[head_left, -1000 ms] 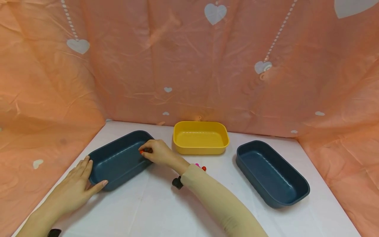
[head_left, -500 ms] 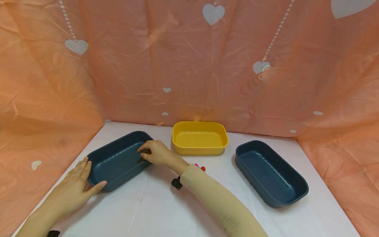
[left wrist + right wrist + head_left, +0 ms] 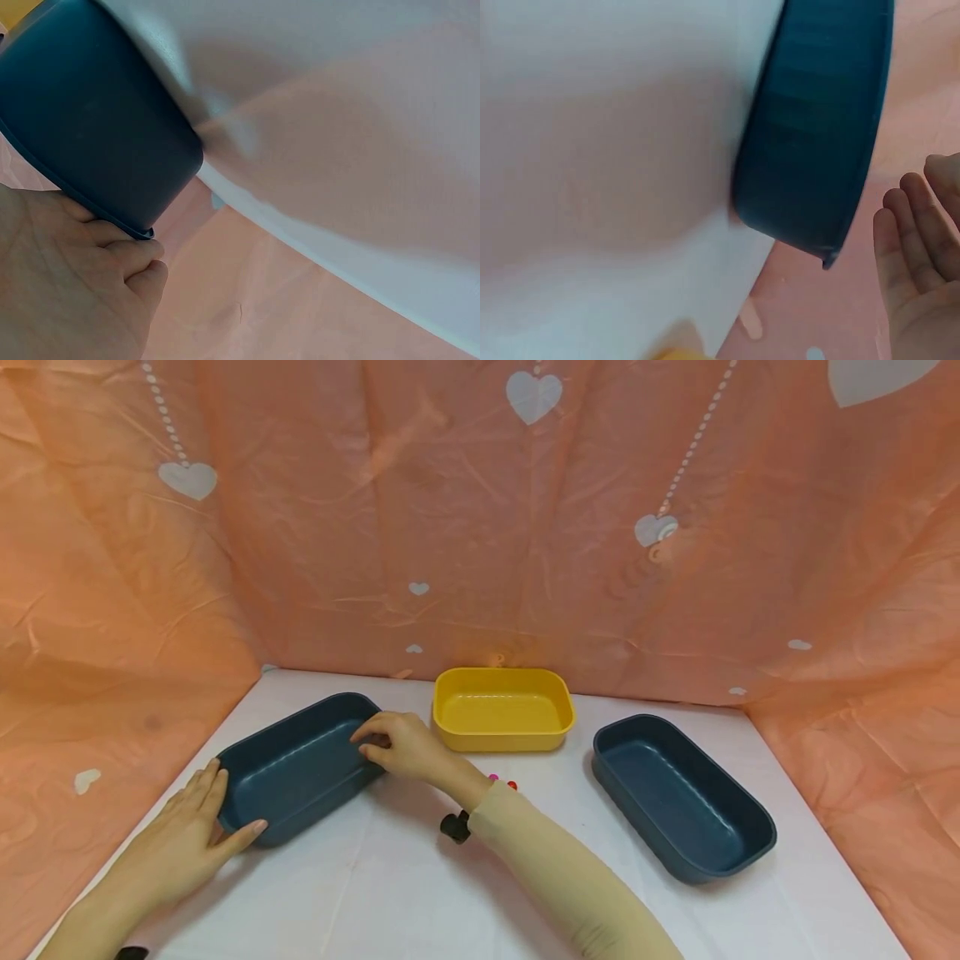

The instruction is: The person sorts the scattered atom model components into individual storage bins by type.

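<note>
My left hand (image 3: pixel 187 831) rests at the left end of a dark blue rectangular bin (image 3: pixel 300 772), fingers along the rim and thumb at its near corner. In the left wrist view, those fingers (image 3: pixel 131 255) lie against the bin's rim. Over the bin's right end hovers my right hand (image 3: pixel 408 750), thumb and forefinger apart with nothing seen between them. The right wrist view shows the loosely bent fingers (image 3: pixel 919 232) beside the bin's wall (image 3: pixel 810 135). The floor close under the right hand is hidden.
A small pink bead (image 3: pixel 493 777) and a red bead (image 3: pixel 512 785) lie on the white table (image 3: pixel 375 893) behind my right forearm. A yellow bin (image 3: pixel 502 742) stands at the back, a second dark blue bin (image 3: pixel 682 802) at the right. Orange cloth (image 3: pixel 480 527) encloses the table.
A second ago my right hand pinched a small red bead over the left bin; the bead has gone from its fingers. The left hand stays at the rim.
</note>
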`<state>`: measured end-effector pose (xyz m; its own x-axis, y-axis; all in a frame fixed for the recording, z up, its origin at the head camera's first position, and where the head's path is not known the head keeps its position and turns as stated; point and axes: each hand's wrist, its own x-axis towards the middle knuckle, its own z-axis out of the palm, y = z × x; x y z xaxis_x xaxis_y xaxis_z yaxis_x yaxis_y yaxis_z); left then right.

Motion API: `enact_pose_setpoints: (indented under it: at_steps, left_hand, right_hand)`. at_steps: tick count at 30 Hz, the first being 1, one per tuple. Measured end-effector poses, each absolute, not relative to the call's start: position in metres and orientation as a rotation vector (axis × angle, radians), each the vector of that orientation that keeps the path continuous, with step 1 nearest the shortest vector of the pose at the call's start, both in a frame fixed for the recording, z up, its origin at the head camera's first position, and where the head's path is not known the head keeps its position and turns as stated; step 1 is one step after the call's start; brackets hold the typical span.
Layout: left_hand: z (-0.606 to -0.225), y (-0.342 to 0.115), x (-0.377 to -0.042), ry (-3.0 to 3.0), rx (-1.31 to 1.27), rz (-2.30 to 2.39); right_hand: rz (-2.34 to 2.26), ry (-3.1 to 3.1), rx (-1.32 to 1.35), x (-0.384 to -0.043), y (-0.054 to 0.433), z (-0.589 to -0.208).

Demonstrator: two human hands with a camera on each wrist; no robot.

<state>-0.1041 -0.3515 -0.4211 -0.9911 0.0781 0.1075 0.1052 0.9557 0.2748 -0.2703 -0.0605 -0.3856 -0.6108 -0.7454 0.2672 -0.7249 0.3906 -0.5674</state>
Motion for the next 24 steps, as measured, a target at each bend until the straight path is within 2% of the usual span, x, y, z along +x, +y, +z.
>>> enact_pose_setpoints:
  at_steps: [10, 24]
  left_hand:
    - [-0.426, -0.353, -0.104, -2.976, -0.174, -0.424]
    - [-0.433, -0.355, -0.106, -2.907, -0.210, -0.404]
  right_hand:
    - [-1.297, 2.546, -1.429, -0.269, -0.035, -0.384]
    - [-1.497, 2.598, -1.185, -0.270, 0.021, -0.390]
